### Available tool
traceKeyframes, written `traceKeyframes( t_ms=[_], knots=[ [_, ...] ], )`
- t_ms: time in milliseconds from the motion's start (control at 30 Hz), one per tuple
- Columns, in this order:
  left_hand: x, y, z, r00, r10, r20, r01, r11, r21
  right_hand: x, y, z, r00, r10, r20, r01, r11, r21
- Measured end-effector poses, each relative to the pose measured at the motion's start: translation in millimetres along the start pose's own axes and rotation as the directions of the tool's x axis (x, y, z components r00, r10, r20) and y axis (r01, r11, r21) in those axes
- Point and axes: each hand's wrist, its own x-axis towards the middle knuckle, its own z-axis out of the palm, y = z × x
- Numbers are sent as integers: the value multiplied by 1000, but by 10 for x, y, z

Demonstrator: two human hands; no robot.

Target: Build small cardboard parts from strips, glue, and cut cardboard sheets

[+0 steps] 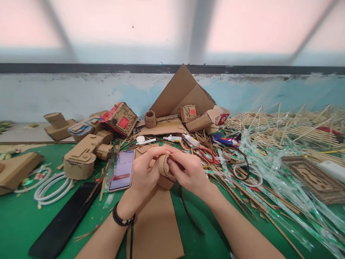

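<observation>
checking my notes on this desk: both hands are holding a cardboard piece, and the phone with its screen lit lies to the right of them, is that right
Not quite: the phone lies to the left of the hands, as the head view shows. Its screen is lit, and both hands are holding a cardboard piece.

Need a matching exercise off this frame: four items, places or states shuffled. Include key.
1. cardboard ring
2. phone
3. bracelet
4. coil

A. around the left wrist
B. white, left of the phone
C. between the fingers of left hand and right hand
D. screen lit

Pairs: 1-C, 2-D, 3-A, 4-B
</observation>
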Motion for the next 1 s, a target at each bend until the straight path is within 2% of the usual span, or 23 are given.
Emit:
traceKeyframes(
  t_ms=[233,400,567,700,800,933,1000],
  knots=[
    [33,-38,-30,999,21,34,-22,1000,17,-3,52,12,999,29,37,-29,999,-14],
    [32,-40,-41,998,10,60,-13,999,48,-19,106,-39,998,1,67,2,999,-45],
    [25,4,-16,998,-37,57,35,999,36,-32,84,-8,999,-33,8,34,995,-93],
    [31,21,-16,995,-70,68,69,998,13,-16,33,29,998,-18,-53,14,996,-88],
    [43,19,-38,997,-58,50,57,998,29,5,15,23,997,68,-25,-68,998,-1],
    [45,0,-60,999,-27,-35,30,997,78,25,2,-21,963,234,133,-252,958,140],
    [37,-14,-57,999,17,-37,-14,994,105,30,-5,-43,938,284,201,-323,925,200]
  ],
)
